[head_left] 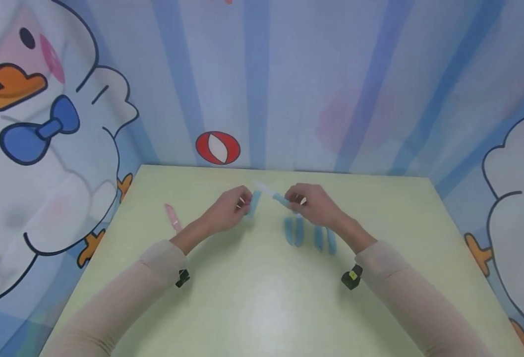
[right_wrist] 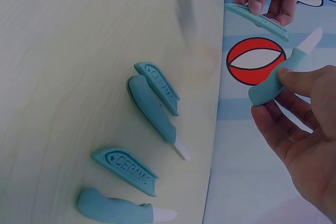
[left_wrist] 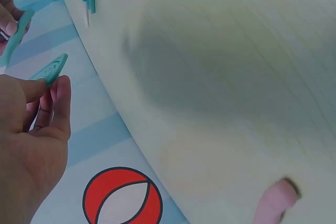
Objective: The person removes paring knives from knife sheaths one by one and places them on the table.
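My left hand [head_left: 230, 208] pinches a teal knife sheath [head_left: 255, 201] above the far part of the table; its raised pattern shows in the right wrist view. Facing it, my right hand [head_left: 313, 203] grips a small paring knife [right_wrist: 270, 85] by its teal handle. The white blade is bare and points toward the left hand. Sheath and knife are close but apart. On the table below the right hand lie two more teal knives [right_wrist: 149, 108] [right_wrist: 118, 208], each beside a sheath [right_wrist: 157, 87] [right_wrist: 126, 170] lettered along its side.
Left of my left hand lies a slim pink object [head_left: 172, 217], partly hidden by the forearm; its kind is unclear. The pale table [head_left: 244, 297] ends at a printed backdrop [head_left: 288, 99] with stripes, a ball and cartoon birds.
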{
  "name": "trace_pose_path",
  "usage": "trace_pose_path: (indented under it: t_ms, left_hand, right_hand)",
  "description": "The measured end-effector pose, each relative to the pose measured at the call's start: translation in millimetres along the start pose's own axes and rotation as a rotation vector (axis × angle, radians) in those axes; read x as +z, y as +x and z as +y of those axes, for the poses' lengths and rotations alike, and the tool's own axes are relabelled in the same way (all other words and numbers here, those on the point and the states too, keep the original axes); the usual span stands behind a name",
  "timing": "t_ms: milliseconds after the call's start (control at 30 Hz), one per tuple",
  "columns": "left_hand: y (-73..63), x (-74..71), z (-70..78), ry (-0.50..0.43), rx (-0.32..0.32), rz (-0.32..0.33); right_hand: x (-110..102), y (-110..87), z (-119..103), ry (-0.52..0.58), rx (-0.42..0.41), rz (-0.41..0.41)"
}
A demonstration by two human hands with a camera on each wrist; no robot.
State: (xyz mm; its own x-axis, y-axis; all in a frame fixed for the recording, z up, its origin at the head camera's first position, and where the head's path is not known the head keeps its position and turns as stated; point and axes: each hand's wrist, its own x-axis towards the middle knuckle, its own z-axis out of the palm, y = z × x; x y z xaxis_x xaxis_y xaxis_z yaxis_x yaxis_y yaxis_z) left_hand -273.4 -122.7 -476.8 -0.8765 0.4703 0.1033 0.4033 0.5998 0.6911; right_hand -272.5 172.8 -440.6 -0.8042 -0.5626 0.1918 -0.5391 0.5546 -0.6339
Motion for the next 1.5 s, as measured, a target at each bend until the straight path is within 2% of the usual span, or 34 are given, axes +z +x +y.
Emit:
trace_pose_path:
  t_ms: [200,367,533,700,933,1100,1267,1400,1500]
  left_hand:
    - [0.6,11.8,5.9,-0.05,-0.068,0.024]
    - [-1.4,17.6,8.4,-0.092,-0.067,0.055]
    - [-1.1,21.5,10.2,-0.12,-0.069,0.085]
    - [0.1,26.1,12.3,-0.154,-0.112,0.112]
    - [-1.7,37.0,11.1,-0.169,-0.165,0.143]
    - [-5.6,43.7,11.4,-0.141,-0.197,0.155]
    - [-5.7,46.8,12.6,-0.077,-0.262,0.155]
    - [-6.1,48.0,13.6,-0.043,-0.334,0.137]
    - [-5.7,49.2,12.8,-0.022,-0.365,0.122]
  right_hand:
    - [7.8,-1.6,-1.5,0.058,0.018,0.044]
    - [15.6,-0.2,0.7,0.105,0.045,0.066]
    - [26.0,0.6,4.7,0.245,0.092,0.069]
    - [38.9,1.5,8.9,0.379,0.111,0.071]
    - [59.8,2.1,12.1,0.453,0.228,0.08]
    - [73.5,3.3,13.8,0.46,0.306,0.074]
    - [80.3,7.2,9.0,0.45,0.329,0.063]
    - [83.6,11.1,4.7,0.372,0.342,0.041]
    - [86.2,13.2,1.6,0.302,0.362,0.021]
